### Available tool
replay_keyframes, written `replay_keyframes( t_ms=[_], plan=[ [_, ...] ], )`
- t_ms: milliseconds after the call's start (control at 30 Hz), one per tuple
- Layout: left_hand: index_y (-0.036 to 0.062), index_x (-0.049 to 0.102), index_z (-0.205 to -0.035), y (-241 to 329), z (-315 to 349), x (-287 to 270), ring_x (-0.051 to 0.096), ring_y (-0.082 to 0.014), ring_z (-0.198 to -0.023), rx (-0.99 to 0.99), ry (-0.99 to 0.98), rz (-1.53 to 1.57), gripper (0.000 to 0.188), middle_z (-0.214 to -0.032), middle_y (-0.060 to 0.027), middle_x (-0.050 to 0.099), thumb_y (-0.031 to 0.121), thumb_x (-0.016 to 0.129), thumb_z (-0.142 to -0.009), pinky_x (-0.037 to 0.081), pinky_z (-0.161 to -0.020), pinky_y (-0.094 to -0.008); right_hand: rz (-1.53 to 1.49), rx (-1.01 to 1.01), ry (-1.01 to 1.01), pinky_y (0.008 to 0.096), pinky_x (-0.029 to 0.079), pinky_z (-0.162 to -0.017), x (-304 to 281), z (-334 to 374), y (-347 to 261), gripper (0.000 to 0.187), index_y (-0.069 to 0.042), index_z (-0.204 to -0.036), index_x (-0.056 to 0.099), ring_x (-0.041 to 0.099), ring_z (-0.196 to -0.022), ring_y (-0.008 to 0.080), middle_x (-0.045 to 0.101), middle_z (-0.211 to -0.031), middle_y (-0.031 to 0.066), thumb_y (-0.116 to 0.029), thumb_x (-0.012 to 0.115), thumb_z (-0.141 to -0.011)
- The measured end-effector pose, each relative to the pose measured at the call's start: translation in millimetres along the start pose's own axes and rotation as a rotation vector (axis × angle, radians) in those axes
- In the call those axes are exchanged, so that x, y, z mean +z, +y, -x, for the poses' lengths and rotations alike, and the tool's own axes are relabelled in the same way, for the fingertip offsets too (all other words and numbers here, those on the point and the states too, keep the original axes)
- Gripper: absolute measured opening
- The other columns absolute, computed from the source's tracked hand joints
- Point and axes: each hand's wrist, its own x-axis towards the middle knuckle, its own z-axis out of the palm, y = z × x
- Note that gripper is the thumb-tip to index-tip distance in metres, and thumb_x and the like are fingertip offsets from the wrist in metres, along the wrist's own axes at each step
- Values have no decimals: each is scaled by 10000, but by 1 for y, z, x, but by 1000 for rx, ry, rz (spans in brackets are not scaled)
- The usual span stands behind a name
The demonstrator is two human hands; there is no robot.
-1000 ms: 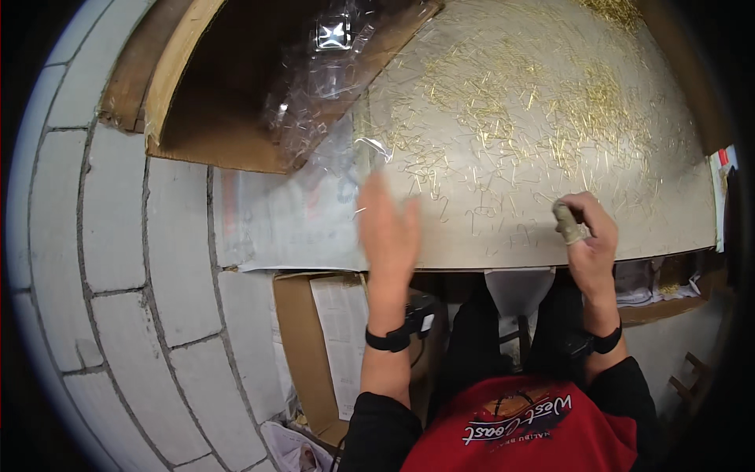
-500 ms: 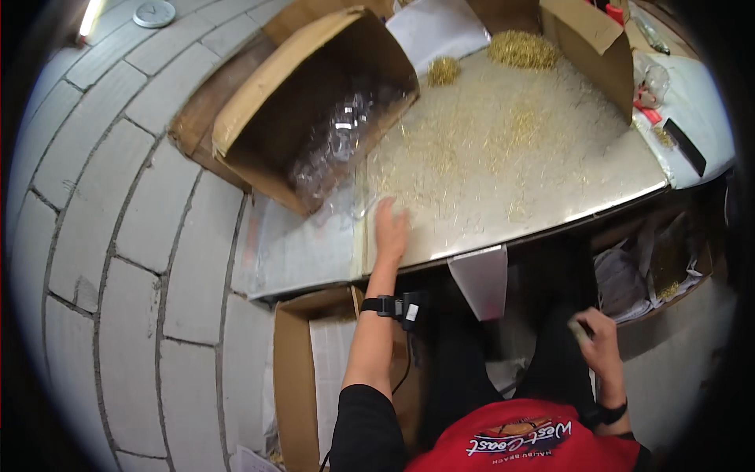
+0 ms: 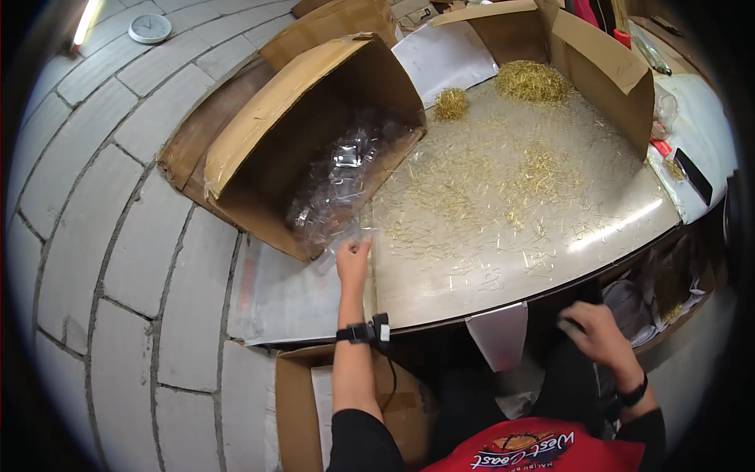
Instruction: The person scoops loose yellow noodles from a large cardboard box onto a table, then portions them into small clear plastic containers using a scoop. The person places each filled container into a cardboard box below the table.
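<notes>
My left hand [image 3: 353, 263] is at the lower opening of a tipped cardboard box [image 3: 287, 75], fingers pinched on what looks like a clear plastic piece [image 3: 363, 233]. More clear plastic pieces [image 3: 346, 185] lie heaped in the box and spill toward its lip. To the right of this hand, many thin gold-coloured metal pins [image 3: 452, 200] are scattered over a metal-topped table [image 3: 425, 295]. My right hand [image 3: 596, 332] hangs in front of the table's edge, above my lap, its fingers curled together. Something greyish shows at its fingertips, too blurred to name.
Two piles of gold pins, one large [image 3: 533, 82] and one small [image 3: 451, 104], sit at the back near upright cardboard walls [image 3: 602, 86]. A white chute [image 3: 501, 334] hangs from the front edge. Below stand open cartons at left [image 3: 295, 409] and right [image 3: 649, 338]. A black phone-like slab [image 3: 694, 175] lies far right.
My left hand has moved left from the metal top to the plastic pieces, and its fingers have closed. My right hand remains low by the table's edge. The whole view has shifted.
</notes>
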Motion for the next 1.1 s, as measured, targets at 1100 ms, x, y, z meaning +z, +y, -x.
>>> replay_keyframes(
  t_ms=[1100],
  plan=[
    [-71, 570, -1051, -23, 54, -26, 592, -204, -567, -436, 114, 794, 454, -810, -181, 648, 355, 458, -938, 460, -487, -286, -764, 254, 1, 262, 387, -485, 183, -205, -85, 288, 19, -805, 687, 472, -512, 78, 605, -619, 32, -268, 693, -830]
  ],
)
